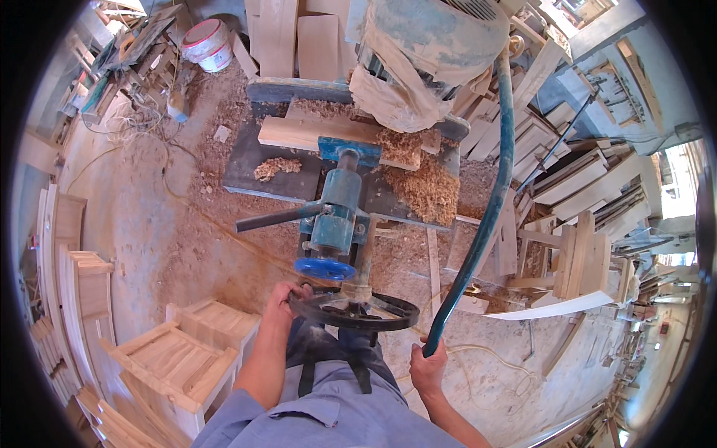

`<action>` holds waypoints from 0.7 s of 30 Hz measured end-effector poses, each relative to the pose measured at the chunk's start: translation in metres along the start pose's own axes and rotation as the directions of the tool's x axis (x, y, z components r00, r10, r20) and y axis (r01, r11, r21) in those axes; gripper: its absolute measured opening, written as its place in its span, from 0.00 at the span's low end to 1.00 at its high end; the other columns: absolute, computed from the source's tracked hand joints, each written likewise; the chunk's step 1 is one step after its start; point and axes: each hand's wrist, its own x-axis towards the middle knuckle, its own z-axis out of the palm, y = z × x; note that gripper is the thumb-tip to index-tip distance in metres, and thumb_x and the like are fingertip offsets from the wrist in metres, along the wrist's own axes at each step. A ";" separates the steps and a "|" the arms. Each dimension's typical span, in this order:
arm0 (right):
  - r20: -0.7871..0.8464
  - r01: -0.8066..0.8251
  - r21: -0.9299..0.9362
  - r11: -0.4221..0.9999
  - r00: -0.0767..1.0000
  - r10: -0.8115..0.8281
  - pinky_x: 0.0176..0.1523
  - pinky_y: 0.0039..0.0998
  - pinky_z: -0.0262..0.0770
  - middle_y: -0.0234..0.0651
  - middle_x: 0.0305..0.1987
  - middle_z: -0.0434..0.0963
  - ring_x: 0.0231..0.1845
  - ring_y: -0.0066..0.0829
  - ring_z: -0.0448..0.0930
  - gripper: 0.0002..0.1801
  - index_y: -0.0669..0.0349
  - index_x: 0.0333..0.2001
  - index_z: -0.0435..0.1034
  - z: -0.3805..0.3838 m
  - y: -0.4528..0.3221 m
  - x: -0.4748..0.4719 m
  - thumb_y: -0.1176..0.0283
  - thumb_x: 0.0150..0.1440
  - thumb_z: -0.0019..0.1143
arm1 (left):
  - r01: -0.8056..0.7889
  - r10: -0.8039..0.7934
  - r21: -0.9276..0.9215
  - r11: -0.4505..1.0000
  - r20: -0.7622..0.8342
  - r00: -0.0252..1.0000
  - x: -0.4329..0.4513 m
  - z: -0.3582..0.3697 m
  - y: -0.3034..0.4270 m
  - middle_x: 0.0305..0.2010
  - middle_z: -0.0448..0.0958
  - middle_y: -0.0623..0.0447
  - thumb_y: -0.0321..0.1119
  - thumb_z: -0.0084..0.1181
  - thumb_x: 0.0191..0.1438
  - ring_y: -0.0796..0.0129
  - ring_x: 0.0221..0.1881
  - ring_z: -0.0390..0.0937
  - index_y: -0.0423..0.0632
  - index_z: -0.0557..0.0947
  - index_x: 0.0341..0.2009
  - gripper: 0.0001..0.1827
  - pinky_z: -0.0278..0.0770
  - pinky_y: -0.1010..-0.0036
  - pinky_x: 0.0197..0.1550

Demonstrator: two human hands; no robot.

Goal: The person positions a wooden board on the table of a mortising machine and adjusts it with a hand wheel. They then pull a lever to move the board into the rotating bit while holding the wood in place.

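My left hand (pixel 287 295) grips the rim of a black handwheel (pixel 404 320) at its left side. My right hand (pixel 429 364) is closed around the lower end of a long, bent green-blue lever (pixel 507 129), which rises to the machine head (pixel 431 33). Beyond the handwheel is a screw clamp (pixel 336 185) with a smaller blue handwheel (pixel 325 270) and a dark side handle (pixel 274 218). The clamp's jaw meets a pale wooden workpiece (pixel 288 133) lying across the dark machine table (pixel 294 182). Torn cloth (pixel 392 98) hangs from the head and hides the tool.
Wood shavings (pixel 428 187) are heaped on the table's right side. Wooden cabinets (pixel 173 364) stand close at my lower left. Stacked boards (pixel 582 179) and a wooden frame (pixel 582 263) are on the right. A cable (pixel 196 207) crosses the floor; a white bucket (pixel 207 47) stands behind.
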 end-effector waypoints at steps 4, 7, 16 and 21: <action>-0.005 0.030 0.006 1.000 1.000 -0.030 0.31 0.29 0.70 0.33 0.25 0.72 0.23 0.23 0.72 0.11 0.64 0.41 0.70 0.000 0.010 0.000 0.77 0.55 0.62 | -0.088 0.089 0.032 0.996 -0.025 0.996 -0.008 0.007 -0.002 0.27 0.68 0.38 0.16 0.42 0.39 0.51 0.26 0.72 0.36 0.67 0.27 0.07 0.76 0.68 0.30; 0.020 -0.026 0.035 0.999 0.999 0.025 0.30 0.29 0.70 0.33 0.24 0.71 0.23 0.23 0.72 0.11 0.64 0.41 0.70 0.003 0.002 -0.001 0.77 0.55 0.62 | -0.163 0.163 0.002 0.987 0.008 0.987 -0.014 0.000 -0.005 0.26 0.69 0.40 0.15 0.42 0.41 0.51 0.25 0.73 0.35 0.69 0.32 0.10 0.75 0.69 0.28; 0.000 0.007 -0.013 1.000 1.000 -0.007 0.30 0.30 0.70 0.33 0.23 0.72 0.23 0.23 0.73 0.11 0.65 0.41 0.69 0.022 0.000 -0.009 0.77 0.55 0.61 | -0.602 0.616 0.196 0.774 -0.017 0.787 -0.125 0.074 -0.080 0.30 0.69 0.50 0.26 0.52 0.54 0.61 0.29 0.71 0.46 0.69 0.44 0.12 0.77 0.64 0.33; 0.026 0.008 0.012 1.000 1.000 -0.008 0.30 0.30 0.70 0.34 0.23 0.72 0.23 0.24 0.73 0.10 0.65 0.41 0.69 0.024 -0.009 -0.014 0.77 0.55 0.61 | -0.132 0.133 0.154 0.979 0.004 0.991 -0.030 -0.006 0.017 0.44 0.74 0.32 0.22 0.44 0.49 0.40 0.39 0.81 0.40 0.63 0.45 0.17 0.86 0.53 0.38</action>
